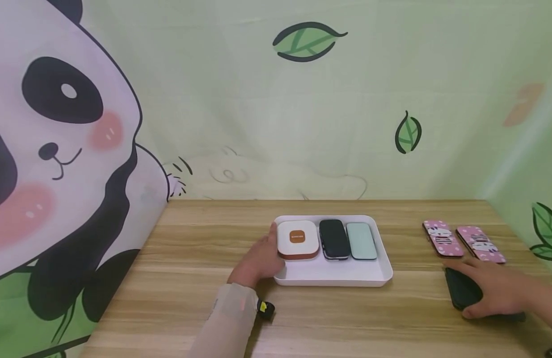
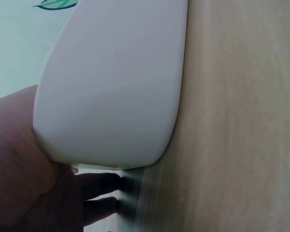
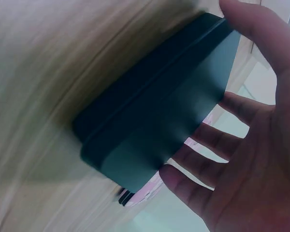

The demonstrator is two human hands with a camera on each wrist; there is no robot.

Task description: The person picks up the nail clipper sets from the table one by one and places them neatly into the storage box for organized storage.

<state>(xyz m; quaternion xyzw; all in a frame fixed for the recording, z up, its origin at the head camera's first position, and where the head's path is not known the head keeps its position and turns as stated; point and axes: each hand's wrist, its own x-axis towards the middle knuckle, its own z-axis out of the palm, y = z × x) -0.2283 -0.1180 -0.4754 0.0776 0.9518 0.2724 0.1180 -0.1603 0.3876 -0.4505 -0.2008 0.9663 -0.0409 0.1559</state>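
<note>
My left hand (image 1: 260, 256) holds the left end of a white tray (image 1: 334, 278), thumb over its rim. In the left wrist view, the tray's white outer wall (image 2: 113, 87) fills much of the picture, with fingers behind its corner. Inside the tray, a white square box with an orange label (image 1: 298, 238), a black case (image 1: 335, 239) and a pale mint case (image 1: 361, 241) sit side by side. My right hand (image 1: 499, 288) grips a dark green case (image 3: 154, 106) by its edges, thumb on one side and fingertips on the other.
Two pink patterned cases (image 1: 442, 238) lie beyond my right hand. They rest on a wood-grain table (image 1: 204, 248). Behind stands a green cloth backdrop (image 1: 258, 99) with a panda and leaves printed on it.
</note>
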